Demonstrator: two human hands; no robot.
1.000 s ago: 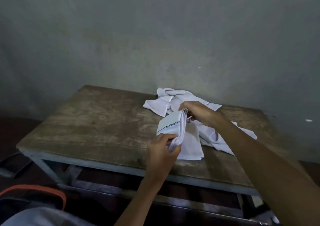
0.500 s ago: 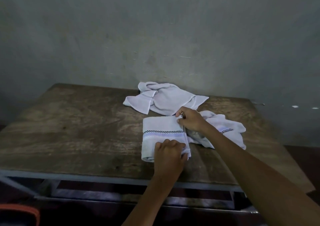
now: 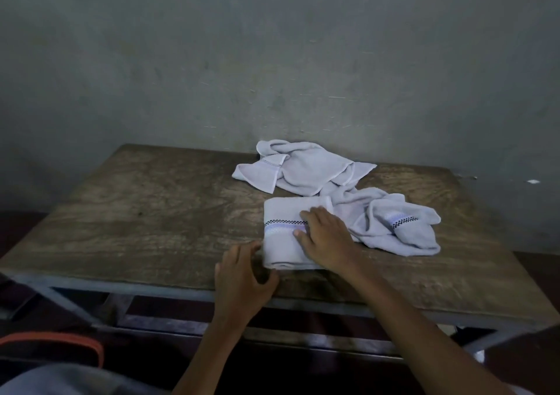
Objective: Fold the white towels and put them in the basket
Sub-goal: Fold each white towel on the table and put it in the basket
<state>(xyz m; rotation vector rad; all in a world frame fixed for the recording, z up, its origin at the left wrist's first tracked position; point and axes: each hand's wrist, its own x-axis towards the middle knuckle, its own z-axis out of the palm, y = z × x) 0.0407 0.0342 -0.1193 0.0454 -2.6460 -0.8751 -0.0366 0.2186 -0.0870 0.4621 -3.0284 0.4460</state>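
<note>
A folded white towel [image 3: 281, 237] with a black checked band lies near the front edge of the wooden table [image 3: 151, 212]. My right hand [image 3: 327, 240] rests flat on its right half, fingers spread. My left hand [image 3: 242, 279] sits at the towel's front left corner, fingers curled and apart, thumb near the fold; whether it pinches the cloth is unclear. Two crumpled white towels lie behind: one [image 3: 303, 167] toward the wall, another [image 3: 397, 225] to the right. A dark basket with an orange rim [image 3: 54, 338] shows at the bottom left, below the table.
A grey wall [image 3: 272, 61] rises right behind the table. The table has a metal frame with crossbars [image 3: 181, 322] under the top. Bare wood stretches across the table's left half.
The towel, held up a second ago, now lies folded on the table. My right hand moved from its far corner onto its top; my left slid off to the front left corner.
</note>
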